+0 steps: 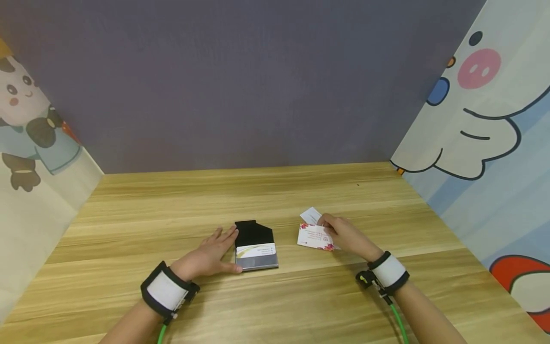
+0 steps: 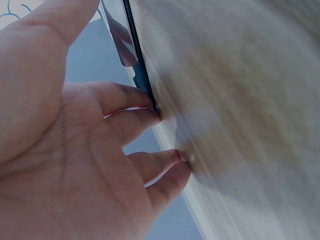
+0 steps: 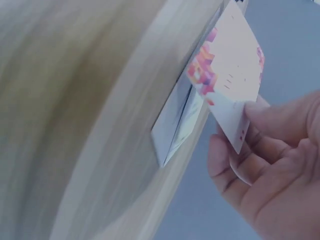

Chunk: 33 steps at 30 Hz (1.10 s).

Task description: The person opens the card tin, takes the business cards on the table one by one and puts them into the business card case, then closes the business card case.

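A business card holder [image 1: 257,263], black inside and silver at the front, lies open on the table with a white card [image 1: 259,250] across it. My left hand [image 1: 210,255] rests along its left side with fingers stretched out; the fingertips [image 2: 150,102] touch its edge and the tabletop. Between thumb and fingers my right hand [image 1: 348,236] pinches a business card [image 3: 230,65] with pink-red flower corners, tilted above the table. Beneath it in the right wrist view lie other cards [image 3: 175,117], partly hidden. One white card [image 1: 310,215] shows behind the held one.
The wooden table [image 1: 275,306] ends at a grey upright panel [image 1: 258,86] at the back. Cartoon-printed curtains [image 1: 472,124] hang at both sides. Each wrist wears a strapped camera with a green cable [image 1: 399,322].
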Each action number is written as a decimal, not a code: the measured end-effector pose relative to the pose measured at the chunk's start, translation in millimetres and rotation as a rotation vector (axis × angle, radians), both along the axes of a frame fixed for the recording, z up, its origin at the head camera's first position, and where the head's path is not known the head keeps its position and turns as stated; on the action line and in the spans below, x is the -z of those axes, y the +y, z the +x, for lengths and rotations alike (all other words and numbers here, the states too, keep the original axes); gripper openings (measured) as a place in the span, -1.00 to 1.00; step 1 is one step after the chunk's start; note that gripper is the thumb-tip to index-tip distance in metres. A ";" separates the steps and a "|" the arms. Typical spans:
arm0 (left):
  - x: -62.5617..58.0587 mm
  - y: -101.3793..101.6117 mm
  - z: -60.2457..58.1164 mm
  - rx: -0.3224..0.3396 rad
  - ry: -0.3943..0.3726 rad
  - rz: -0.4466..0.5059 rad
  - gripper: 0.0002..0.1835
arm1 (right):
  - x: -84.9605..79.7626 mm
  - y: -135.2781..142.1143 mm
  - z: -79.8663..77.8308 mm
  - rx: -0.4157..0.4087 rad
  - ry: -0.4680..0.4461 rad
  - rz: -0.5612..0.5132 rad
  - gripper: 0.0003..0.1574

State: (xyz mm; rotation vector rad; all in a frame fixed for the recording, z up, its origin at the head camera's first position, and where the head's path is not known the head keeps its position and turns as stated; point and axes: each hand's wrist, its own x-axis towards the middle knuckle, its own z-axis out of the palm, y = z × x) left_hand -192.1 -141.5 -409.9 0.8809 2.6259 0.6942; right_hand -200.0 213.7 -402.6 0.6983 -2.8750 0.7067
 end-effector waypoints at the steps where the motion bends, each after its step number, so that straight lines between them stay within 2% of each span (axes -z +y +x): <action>1: 0.2 0.0 0.0 0.000 0.000 0.001 0.01 | -0.9 -2.0 -0.7 0.001 0.000 0.003 -0.76; 10: 1.2 0.4 -1.3 0.001 0.010 -0.003 0.01 | -0.9 -22.5 -7.0 0.000 0.014 0.015 -0.77; 17: 0.1 0.4 0.2 0.006 0.013 0.002 0.00 | -3.2 -43.1 -8.9 -0.002 -0.009 -0.020 -0.75; 24: 0.4 0.5 0.0 0.002 0.013 0.003 0.00 | -2.6 -60.4 -13.5 -0.089 0.050 -0.069 -0.73; 33: 1.4 1.9 -1.0 0.002 0.014 0.002 0.00 | -4.4 -84.2 -15.9 -0.125 0.062 -0.114 -0.74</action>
